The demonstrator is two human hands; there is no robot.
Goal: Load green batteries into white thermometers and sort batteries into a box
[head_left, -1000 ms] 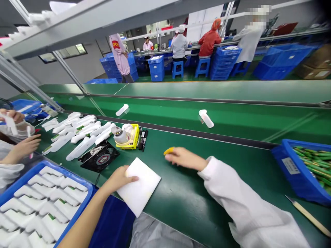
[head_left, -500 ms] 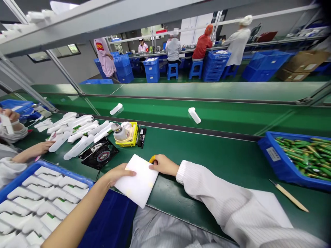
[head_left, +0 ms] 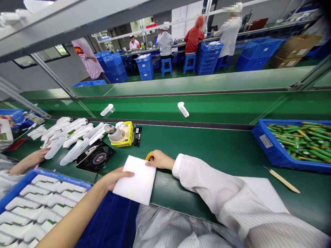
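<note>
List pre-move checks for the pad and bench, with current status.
1. Left grip secure on white square pad: ok, thumb lies over the pad's left side.
2. Right grip free: not ok, it pinches a small yellow item at the pad's top-right corner.
3. Yellow item identified: cannot tell, fingers cover most of it.
4. Pad flat on green bench: cannot tell, its underside is hidden.
5. Wooden-handled pointed tool clear of both hands: ok, it lies apart to the right.
6. Black marker pens clear of the pad: ok, they lie beside the yellow basket.
</note>
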